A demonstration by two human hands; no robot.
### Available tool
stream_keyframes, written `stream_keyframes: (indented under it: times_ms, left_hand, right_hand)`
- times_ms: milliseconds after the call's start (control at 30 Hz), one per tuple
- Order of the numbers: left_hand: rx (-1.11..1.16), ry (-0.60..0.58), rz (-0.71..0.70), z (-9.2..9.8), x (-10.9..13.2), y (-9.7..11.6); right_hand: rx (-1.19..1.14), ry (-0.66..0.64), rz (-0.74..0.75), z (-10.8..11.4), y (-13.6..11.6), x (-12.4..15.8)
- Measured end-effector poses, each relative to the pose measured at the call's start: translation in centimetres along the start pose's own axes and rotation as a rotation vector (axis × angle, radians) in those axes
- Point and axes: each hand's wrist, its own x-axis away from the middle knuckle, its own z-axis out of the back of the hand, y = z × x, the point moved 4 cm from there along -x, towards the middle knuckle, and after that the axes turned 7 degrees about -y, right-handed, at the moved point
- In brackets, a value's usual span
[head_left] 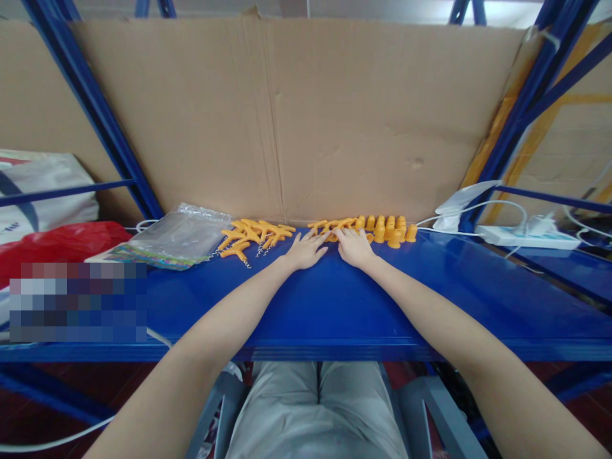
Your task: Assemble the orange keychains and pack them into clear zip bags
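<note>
Both my arms reach forward over a blue metal shelf [335, 306]. My left hand [306, 250] lies palm down, fingers stretched toward a small heap of orange T-shaped plastic pieces [329, 225]. Beside it, my right hand [354, 246] also rests palm down, its fingers on the same orange pieces; whether it grips one is hidden. A second pile of orange T-shaped corkscrew-like pieces [253, 234] with metal spirals lies to the left. Several small orange cone-shaped caps [389, 229] stand upright in rows to the right.
A cardboard sheet [296, 115] backs the shelf. Clear plastic bags [174, 239] lie at the left, beside a red bag [57, 245]. A white power strip [526, 237] with white cables sits at the right. Blue rack posts [90, 102] slant on both sides.
</note>
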Motion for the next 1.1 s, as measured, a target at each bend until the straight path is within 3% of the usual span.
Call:
stream_keyframes:
  times_ms: [367,733,933,1100]
  left_hand:
    - [-0.007,0.012,-0.068,0.1,0.0,0.3]
    - [-0.034,-0.017,-0.165,0.1,-0.1,1.2]
    - [-0.021,-0.032,-0.139,0.2,0.1,1.3]
    - [-0.009,0.022,-0.056,0.4,0.2,1.1]
  right_hand:
    - [-0.063,0.027,-0.015,-0.9,0.9,-0.6]
    - [0.033,0.086,0.044,-0.6,1.0,-0.9]
    - [0.076,0.083,0.042,-0.2,0.9,-0.9]
    - [0.098,0.074,0.037,-0.1,0.8,-1.1]
